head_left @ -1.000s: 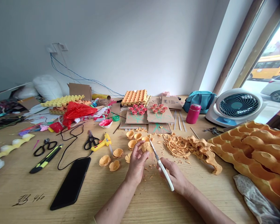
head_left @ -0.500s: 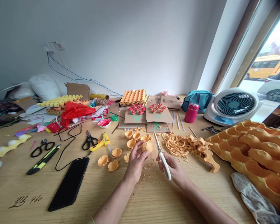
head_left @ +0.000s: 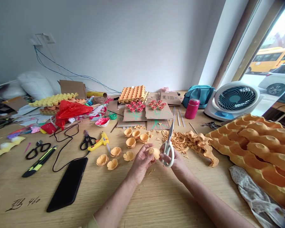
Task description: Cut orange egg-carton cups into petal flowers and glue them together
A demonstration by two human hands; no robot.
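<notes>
My left hand pinches a small orange egg-carton cup just above the wooden table. My right hand grips white-handled scissors, blades shut and pointing up and away, right beside the cup. Several cut orange cups and flattened flower shapes lie just beyond my left hand. A heap of orange trimmings sits to the right of the scissors.
A black phone, yellow glue gun, black scissors and a utility knife lie left. An orange egg tray and a cloth fill the right. Cardboard sheets with red flowers, a pink bottle and a fan stand behind.
My right hand has swung the scissors from lying low and aimed at the cup to standing upright beside it. Both hands have drawn closer together; the view has shifted slightly.
</notes>
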